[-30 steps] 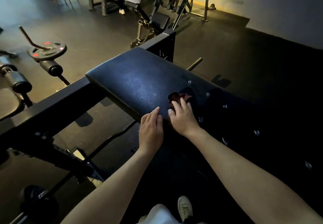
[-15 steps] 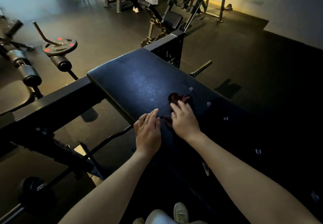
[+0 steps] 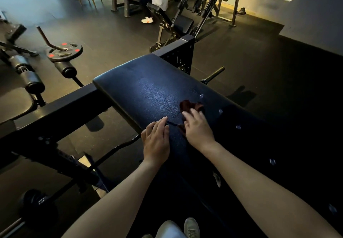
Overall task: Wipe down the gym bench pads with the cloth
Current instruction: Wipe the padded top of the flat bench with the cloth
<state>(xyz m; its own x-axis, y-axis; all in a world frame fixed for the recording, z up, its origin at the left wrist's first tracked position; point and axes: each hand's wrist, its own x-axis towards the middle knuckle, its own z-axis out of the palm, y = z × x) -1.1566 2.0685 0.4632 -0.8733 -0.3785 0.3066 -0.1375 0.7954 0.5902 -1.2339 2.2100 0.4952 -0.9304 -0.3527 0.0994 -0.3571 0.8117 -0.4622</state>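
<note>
- Head view: we saw our left hand (image 3: 156, 141) lying flat, fingers straight and together, on the near edge of the dark bench pad (image 3: 148, 93).
- Our right hand (image 3: 198, 130), just beside it, pressed a dark red cloth (image 3: 191, 106) onto the pad, fingers spread and nearly straight.
- A weight plate (image 3: 64, 51) lay on the floor at far left.

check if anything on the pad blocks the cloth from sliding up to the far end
Nothing visible does. The right hand presses the cloth onto the pad, and the pad's surface from there to its far end lies bare. The left hand rests flat beside the cloth, to its left, not ahead of it.
</note>
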